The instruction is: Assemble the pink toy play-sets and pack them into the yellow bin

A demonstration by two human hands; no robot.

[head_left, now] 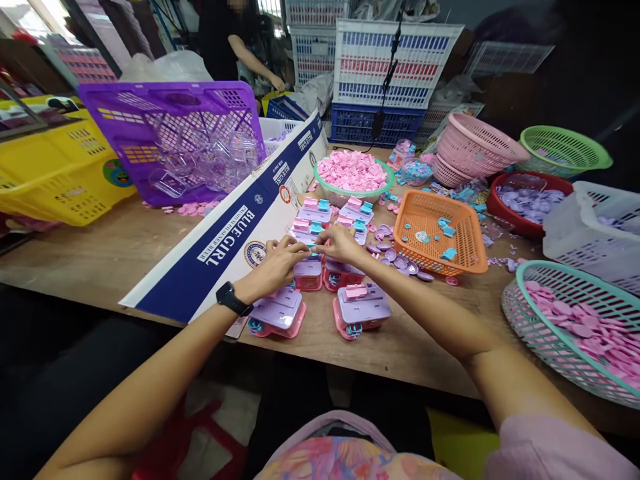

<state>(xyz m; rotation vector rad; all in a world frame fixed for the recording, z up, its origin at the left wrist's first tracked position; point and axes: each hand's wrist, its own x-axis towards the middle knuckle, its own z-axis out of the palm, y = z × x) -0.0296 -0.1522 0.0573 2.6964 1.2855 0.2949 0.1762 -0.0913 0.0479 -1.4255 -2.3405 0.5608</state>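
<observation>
Over the middle of a cluster of toy boxes, my left hand (281, 261) and my right hand (344, 245) meet fingertip to fingertip. Both are closed in a pinch at a small blue plastic piece (313, 249), mostly covered by the fingers. Under and around them stand several pink toy boxes with lilac lids. A front-left toy box (278, 311) has a bare lid. The front-right toy box (363, 308) carries a pink piece (356, 291) on its lid. Farther back, lids bear pink pieces and blue pieces (323, 205).
Behind the boxes sits a green-rimmed basin (320, 175) of pink parts. To the right are an orange basket (480, 260) with blue pieces, loose purple discs (400, 262) and a mint basket (531, 267). A cardboard strip (210, 267) and purple crate (120, 107) stand left. Another person (220, 40) works behind.
</observation>
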